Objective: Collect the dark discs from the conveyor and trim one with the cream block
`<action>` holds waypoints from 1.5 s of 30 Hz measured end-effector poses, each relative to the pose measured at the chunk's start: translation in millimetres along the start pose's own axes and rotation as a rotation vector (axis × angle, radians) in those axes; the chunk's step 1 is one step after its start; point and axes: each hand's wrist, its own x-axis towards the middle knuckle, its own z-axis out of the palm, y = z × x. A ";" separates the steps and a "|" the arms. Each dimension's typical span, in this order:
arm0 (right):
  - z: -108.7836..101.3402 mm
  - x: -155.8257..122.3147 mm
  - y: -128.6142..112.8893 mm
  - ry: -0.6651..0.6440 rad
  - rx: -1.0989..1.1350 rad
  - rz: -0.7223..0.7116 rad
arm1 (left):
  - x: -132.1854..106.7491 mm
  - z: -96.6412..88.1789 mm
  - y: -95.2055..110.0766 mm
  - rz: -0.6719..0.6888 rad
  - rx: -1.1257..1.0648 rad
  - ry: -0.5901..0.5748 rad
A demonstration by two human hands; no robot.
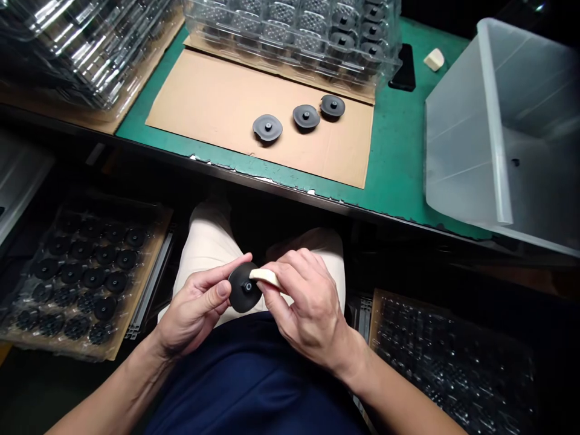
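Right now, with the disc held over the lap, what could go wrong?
1. The left hand grips the black disc only at its rim while the right hand presses a cream block on it; it might slip and drop toward the dark floor.
2. Three discs lie loose on the cardboard and may get knocked.
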 end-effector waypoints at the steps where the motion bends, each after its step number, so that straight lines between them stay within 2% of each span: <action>1: -0.4 0.3 0.2 -0.015 0.010 -0.010 | -0.4 -0.8 0.3 -0.030 -0.014 -0.007; 6: -1.9 3.0 1.9 -0.092 0.088 -0.085 | -0.5 -1.1 0.8 -0.149 -0.073 -0.044; 12: -3.8 5.0 3.0 -0.146 0.151 -0.159 | 1.3 2.3 -9.1 -0.268 -0.131 -0.094; 17: -8.6 8.3 3.6 -0.194 0.104 -0.329 | -1.6 2.0 -10.3 -0.317 -0.165 -0.140; 19: -5.5 8.5 3.7 -0.116 0.056 -0.285 | -1.3 2.8 -6.8 -0.235 -0.214 -0.082; 22: 4.2 7.1 -0.4 0.037 0.026 0.005 | 2.2 5.8 -2.8 0.007 -0.205 0.083; 24: 9.1 7.0 -7.4 0.029 0.147 0.181 | 4.8 8.2 -3.6 0.158 -0.097 0.135; 26: 9.6 8.7 -16.7 -0.015 0.315 0.273 | 5.8 11.2 -6.0 0.270 0.031 0.136; 29: 3.6 12.8 -28.4 0.004 0.417 0.279 | 4.2 17.8 -6.1 0.370 0.150 0.138; 33: -3.7 14.3 -27.0 0.020 0.286 0.175 | 1.7 26.6 5.1 0.468 0.119 0.197; 35: -4.5 13.9 -19.7 0.031 0.167 0.150 | 0.8 27.4 10.3 0.448 0.093 0.190; 39: -5.4 14.3 -6.5 0.041 -0.047 0.065 | -3.3 20.3 12.1 0.265 0.059 0.094; 45: -10.9 12.4 -8.8 -0.078 -0.029 -0.059 | -10.8 3.5 9.6 -0.030 -0.023 -0.024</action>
